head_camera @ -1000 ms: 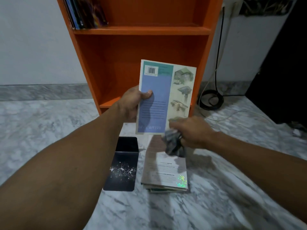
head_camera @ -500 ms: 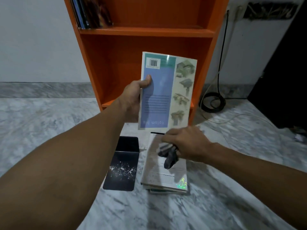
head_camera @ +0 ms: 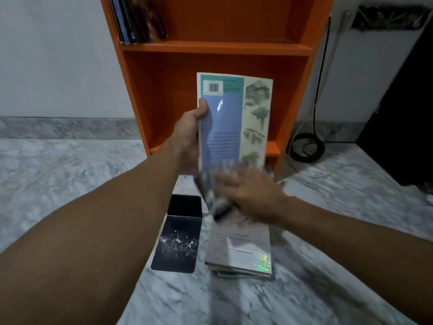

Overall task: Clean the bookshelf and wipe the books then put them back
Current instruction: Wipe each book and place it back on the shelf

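Orange bookshelf (head_camera: 234,46) stands at the wall. Just before its lower compartment the left hand (head_camera: 187,134) grips a paperback book (head_camera: 225,127) upright, thumb clamped over the back cover, so that this cover faces the wiping. The right hand (head_camera: 250,195) has a grey cloth (head_camera: 215,200) at the book's lower edge; the blur hides whether its fingers curl round the cloth or press it flat. In front of the bookshelf a stack of books (head_camera: 239,249) lies on the marble floor (head_camera: 70,184), probably waiting for their turn.
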